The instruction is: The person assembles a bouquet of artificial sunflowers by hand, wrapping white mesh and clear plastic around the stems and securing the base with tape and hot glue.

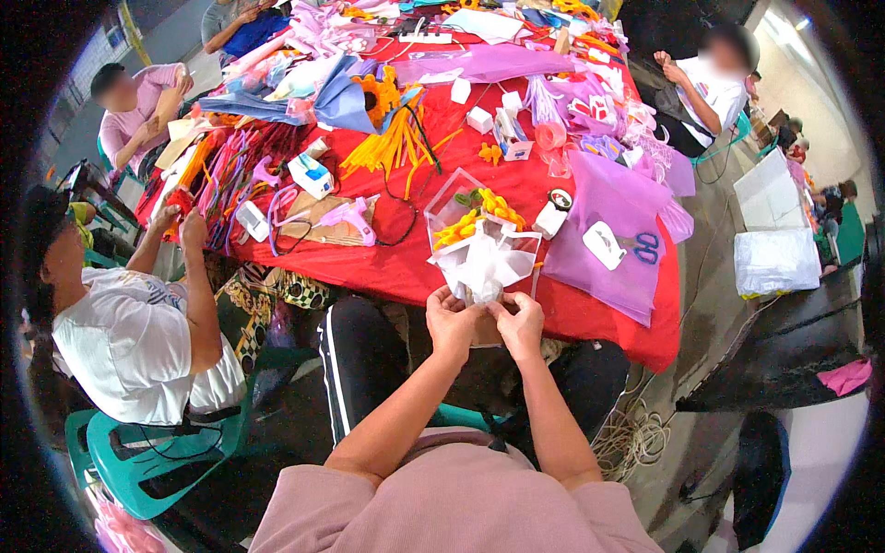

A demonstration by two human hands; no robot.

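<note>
Both my hands hold a small bouquet over the table's front edge. My left hand (451,316) pinches its gathered lower end from the left. My right hand (518,319) grips the same end from the right, thumb and fingertips close to those of the left. White wrapping (484,259) fans out above my fingers. Orange-yellow fuzzy flowers (460,230) and a bit of green show behind it, with clear film around them. Whatever lies inside my fingers is hidden. A pink glue gun (349,218) lies left of the bouquet on a piece of cardboard (311,207).
A red cloth (387,266) covers the table. Purple wrapping sheet (608,180) lies at right, bearing a white flat object (603,245) and dark blue loops (646,249). Fuzzy stems (394,148) spread farther back. A person (138,332) sits at left; several others sit around.
</note>
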